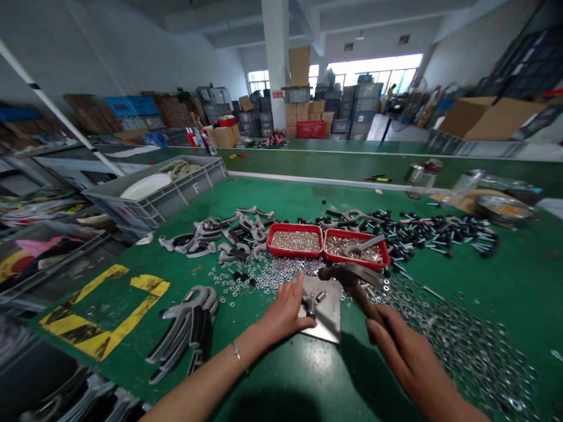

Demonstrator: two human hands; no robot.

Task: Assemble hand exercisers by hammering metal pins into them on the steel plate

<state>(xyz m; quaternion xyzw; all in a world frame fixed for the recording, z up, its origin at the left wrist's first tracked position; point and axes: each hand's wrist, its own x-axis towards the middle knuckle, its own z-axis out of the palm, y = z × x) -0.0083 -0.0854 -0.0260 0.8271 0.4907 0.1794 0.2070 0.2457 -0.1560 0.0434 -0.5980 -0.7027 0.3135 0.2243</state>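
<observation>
The left hand (285,310) pinches a small metal fitting (310,306) on a steel plate (328,322) near the worktop's (505,264) front edge; the closed right hand (396,346) grips a hammer (352,281) just above the plate.

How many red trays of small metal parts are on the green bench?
2: one red tray and a second red tray, side by side near the middle of the green bench. None others appear hidden.

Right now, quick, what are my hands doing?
Left hand: on steel plate, touching small metal part, grip unclear.
Right hand: closed on hammer.
</observation>
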